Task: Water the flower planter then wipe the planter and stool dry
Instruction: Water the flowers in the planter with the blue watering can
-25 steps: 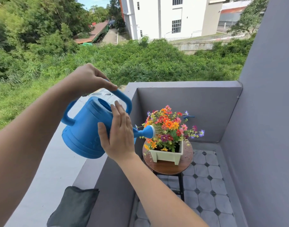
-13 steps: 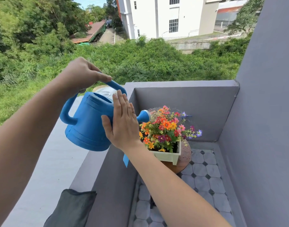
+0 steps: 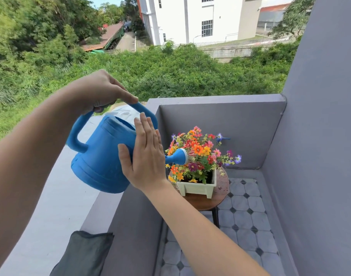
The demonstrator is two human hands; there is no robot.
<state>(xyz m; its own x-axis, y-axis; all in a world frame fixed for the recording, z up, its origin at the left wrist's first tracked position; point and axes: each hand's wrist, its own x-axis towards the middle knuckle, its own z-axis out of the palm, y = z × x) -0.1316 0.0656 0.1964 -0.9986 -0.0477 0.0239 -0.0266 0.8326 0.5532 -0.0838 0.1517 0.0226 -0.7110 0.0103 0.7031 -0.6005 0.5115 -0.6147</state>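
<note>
Head view: the left hand [image 3: 99, 92] grips the top handle of the blue watering can [image 3: 103, 156], while the right hand [image 3: 144, 162] presses flat, straight fingers against its side. The flower planter [image 3: 198, 187] stands on the stool [image 3: 223, 189], the can's rose at its blooms.

Hidden, cropped, or too fine to read

Covered by the flat right hand [image 3: 146, 160]: the spot where the spout leaves the watering can [image 3: 103, 156]. Wrapped under the left hand [image 3: 99, 92] and its curled fingers [image 3: 128, 97]: the middle of the top handle. Blocked by the right forearm: the near-left corner of the planter [image 3: 198, 188] and much of the stool [image 3: 222, 188], with only one leg showing. Buried beneath flowers [image 3: 198, 150]: the planter's inside. Cropped at the bottom edge: the dark cloth [image 3: 83, 253] on the ledge [image 3: 57, 216], and both forearms. Too thin to follow among the blooms: the spray [image 3: 191, 156].
</note>
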